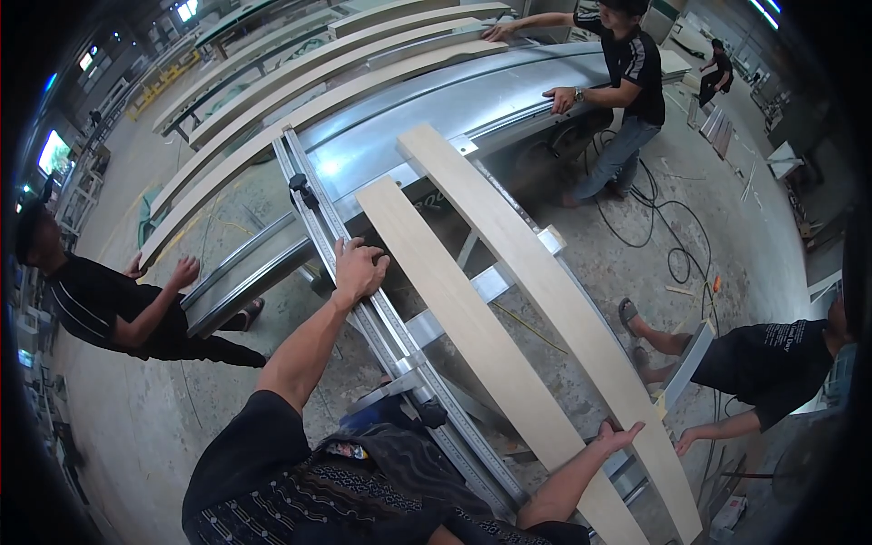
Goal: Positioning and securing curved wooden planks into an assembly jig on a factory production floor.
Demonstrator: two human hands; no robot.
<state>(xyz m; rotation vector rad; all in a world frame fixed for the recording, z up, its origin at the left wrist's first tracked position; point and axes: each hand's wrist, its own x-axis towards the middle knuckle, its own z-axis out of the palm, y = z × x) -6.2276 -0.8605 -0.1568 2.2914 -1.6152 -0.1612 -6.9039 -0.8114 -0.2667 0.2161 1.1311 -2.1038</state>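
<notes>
My left hand point(361, 270) rests on the long metal fence with a scale point(331, 213), its fingers apart and curved over the edge. My right forearm crosses the nearer pale wooden board point(472, 318). Palm up, my right hand point(616, 440) has its fingers stretched out against the edge of the second pale board point(554, 291); it grips nothing that I can see. Both boards lie side by side across the metal crossbars of the saw's sliding frame point(491, 282). A black clamp knob point(299, 184) sits on the fence beyond my left hand.
The shiny saw table point(391, 127) stretches across the far side. There a co-worker point(627, 82) touches its edge. Another person point(109, 300) at left holds a long board's end point(159, 245). A third point(763, 372) reaches toward the boards from the right. Black cables point(677, 218) loop on the floor.
</notes>
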